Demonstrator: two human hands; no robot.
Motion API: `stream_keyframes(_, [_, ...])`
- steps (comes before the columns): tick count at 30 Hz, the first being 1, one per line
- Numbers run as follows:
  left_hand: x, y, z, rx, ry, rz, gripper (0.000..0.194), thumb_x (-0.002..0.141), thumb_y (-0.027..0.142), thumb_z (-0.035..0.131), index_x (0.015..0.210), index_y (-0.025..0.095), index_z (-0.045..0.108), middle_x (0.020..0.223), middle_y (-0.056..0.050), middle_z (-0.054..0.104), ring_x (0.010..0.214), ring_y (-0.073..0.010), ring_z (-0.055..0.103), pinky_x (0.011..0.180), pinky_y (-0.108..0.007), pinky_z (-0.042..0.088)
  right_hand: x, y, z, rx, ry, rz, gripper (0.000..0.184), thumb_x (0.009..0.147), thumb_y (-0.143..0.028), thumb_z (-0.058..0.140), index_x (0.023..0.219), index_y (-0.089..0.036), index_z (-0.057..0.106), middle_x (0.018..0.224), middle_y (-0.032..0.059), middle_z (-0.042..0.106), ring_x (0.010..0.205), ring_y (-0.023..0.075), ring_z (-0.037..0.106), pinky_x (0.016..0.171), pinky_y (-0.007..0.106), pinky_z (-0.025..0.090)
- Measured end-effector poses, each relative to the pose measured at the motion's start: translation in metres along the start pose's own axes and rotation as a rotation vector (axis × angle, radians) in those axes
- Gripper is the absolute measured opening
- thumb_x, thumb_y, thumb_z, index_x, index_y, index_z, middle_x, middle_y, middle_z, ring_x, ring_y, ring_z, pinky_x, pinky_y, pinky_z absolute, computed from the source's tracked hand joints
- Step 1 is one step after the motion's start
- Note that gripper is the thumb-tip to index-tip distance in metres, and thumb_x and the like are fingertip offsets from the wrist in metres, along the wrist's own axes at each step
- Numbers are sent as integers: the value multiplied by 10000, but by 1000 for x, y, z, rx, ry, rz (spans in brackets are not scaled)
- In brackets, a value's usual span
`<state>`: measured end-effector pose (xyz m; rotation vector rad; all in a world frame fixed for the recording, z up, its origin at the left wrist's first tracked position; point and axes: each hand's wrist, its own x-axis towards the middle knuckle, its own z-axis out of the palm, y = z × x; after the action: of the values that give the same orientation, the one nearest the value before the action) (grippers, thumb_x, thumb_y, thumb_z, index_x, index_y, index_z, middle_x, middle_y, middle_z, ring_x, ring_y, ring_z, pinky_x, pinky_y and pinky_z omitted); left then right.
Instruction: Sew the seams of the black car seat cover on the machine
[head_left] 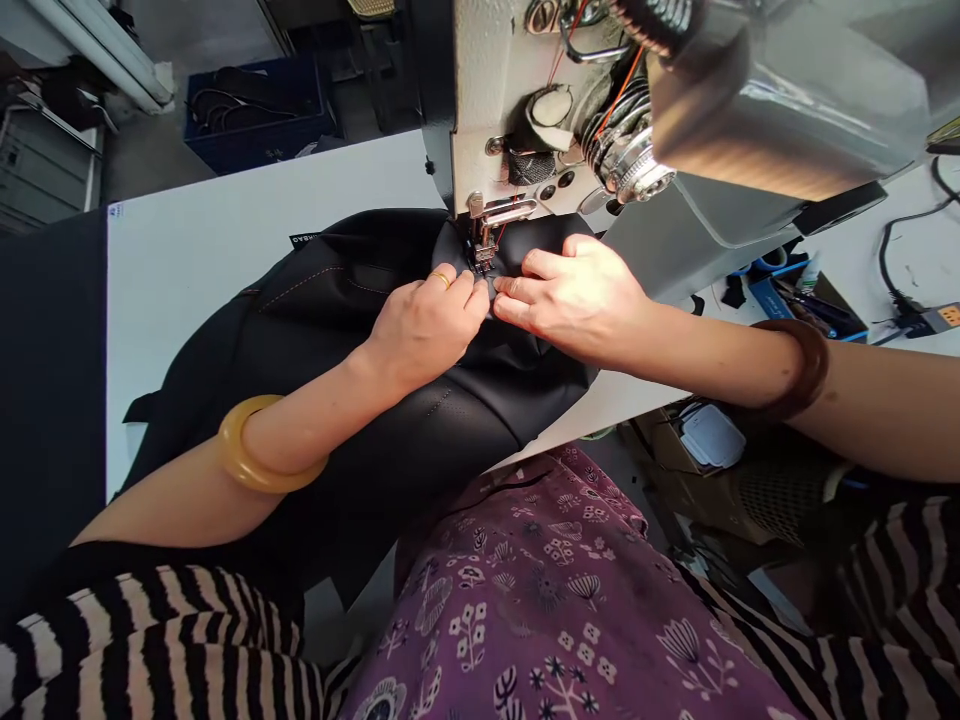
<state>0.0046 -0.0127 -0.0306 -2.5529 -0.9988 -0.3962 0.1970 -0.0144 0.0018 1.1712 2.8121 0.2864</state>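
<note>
Where fabric (360, 330) lies, white table (217, 240), blue crate (259, 115)

Sewing workshop, industrial sewing machine (675, 110) on white worktable (210, 240), blue crate (259, 110) on far floor, tools and cables (907, 250) at right

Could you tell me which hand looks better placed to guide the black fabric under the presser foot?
Probably the right hand: its fingertips pinch the black leather-like fabric directly below the metal presser foot.
</note>
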Motion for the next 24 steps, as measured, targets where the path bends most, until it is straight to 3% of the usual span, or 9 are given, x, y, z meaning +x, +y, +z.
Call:
stream_keyframes(6, [3, 6, -1, 26, -42, -56, 346, 960, 118, 357, 979, 95, 701, 910, -142, 723, 857, -233, 650, 568, -296, 404, 2, 6, 0, -31, 11, -26, 272, 944, -326, 391, 972, -243, 648, 961, 38, 709, 961, 216, 533, 805, 356, 376])
stream_keyframes(10, [7, 10, -5, 97, -102, -42, 365, 945, 95, 339, 993, 90, 701, 930, -147, 726, 858, -242, 659, 553, -302, 410, 4, 11, 0, -30, 29, -51, 268, 953, -259, 382, 921, -233, 647, 947, 26, 709, 922, 197, 526, 792, 345, 365])
stream_keyframes(15, [16, 17, -12, 46, -265, -101, 454, 977, 122, 237, 1063, 80, 681, 991, -173, 715, 934, -261, 664, 607, -328, 480, 6, 14, -5, -142, -34, -112, 381, 961, -106, 256, 940, -185, 628, 1065, 45, 695, 946, 193, 510, 743, 355, 308])
stream_keyframes(18, [5, -11, -20, -72, -288, -28, 411, 978, 165, 290, 1189, 91, 634, 1197, -159, 673, 1129, -247, 618, 879, -361, 536, 5, 13, -7, -184, -75, -128, 429, 958, -76, 212, 999, -161, 630, 1123, 64, 674, 960, 189, 499, 751, 366, 289])
stream_keyframes(20, [-16, -48, -26, -102, -248, -58, 414, 965, 182, 341, 1295, 86, 572, 1406, -161, 550, 1327, -254, 491, 1118, -405, 406, 5, 11, -8, -187, -90, -122, 413, 951, -81, 231, 1023, -160, 629, 1120, 68, 673, 955, 187, 497, 758, 369, 291])
stream_keyframes(21, [-29, -69, -28, -79, -215, -161, 435, 936, 184, 376, 1309, 47, 553, 1436, -199, 509, 1351, -303, 458, 1137, -473, 366, 5, 11, -7, -186, -100, -114, 400, 943, -81, 245, 1022, -164, 628, 1097, 66, 678, 950, 189, 498, 757, 370, 293])
stream_keyframes(22, [-44, -89, -31, -39, -261, -307, 459, 913, 189, 393, 1314, 27, 546, 1408, -226, 528, 1295, -338, 501, 1083, -520, 399, 5, 10, -6, -178, -104, -102, 386, 932, -79, 262, 1017, -172, 627, 1061, 62, 685, 945, 193, 502, 756, 370, 297])
stream_keyframes(24, [-70, -119, -36, -127, -562, -433, 461, 914, 334, 437, 1275, 101, 604, 1219, -157, 684, 1050, -319, 640, 859, -448, 524, 6, 10, -4, -129, -78, -64, 348, 910, -92, 309, 1023, -188, 624, 975, 54, 687, 938, 197, 509, 761, 365, 305])
